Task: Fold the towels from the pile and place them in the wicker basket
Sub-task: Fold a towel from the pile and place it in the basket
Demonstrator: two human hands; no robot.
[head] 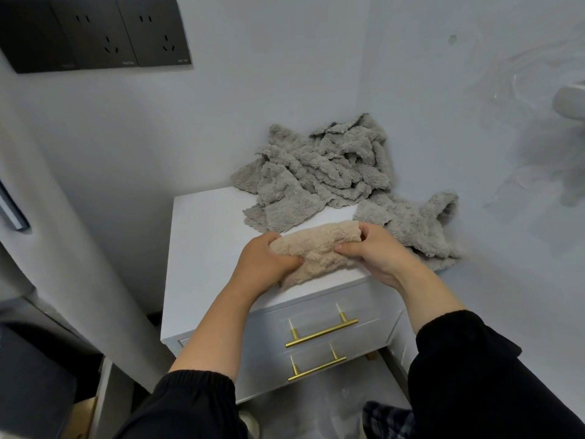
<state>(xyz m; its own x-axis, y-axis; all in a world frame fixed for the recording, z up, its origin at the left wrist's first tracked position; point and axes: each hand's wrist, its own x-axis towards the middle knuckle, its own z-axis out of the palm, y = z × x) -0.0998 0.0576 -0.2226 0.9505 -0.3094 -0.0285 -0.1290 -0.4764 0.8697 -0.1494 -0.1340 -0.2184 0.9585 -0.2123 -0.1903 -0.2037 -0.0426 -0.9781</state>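
Observation:
A beige fluffy towel (319,251) lies bunched at the front edge of the white nightstand top (205,236). My left hand (262,267) grips its left end and my right hand (376,251) grips its right end. Behind it, a crumpled pile of grey towels (319,172) fills the back corner against the wall, and another grey towel (414,226) hangs over the right edge. No wicker basket is in view.
The nightstand has two drawers with gold bar handles (319,334). Dark wall sockets (95,36) sit at the upper left. A white bed edge (47,217) runs down the left. Walls close in behind and to the right.

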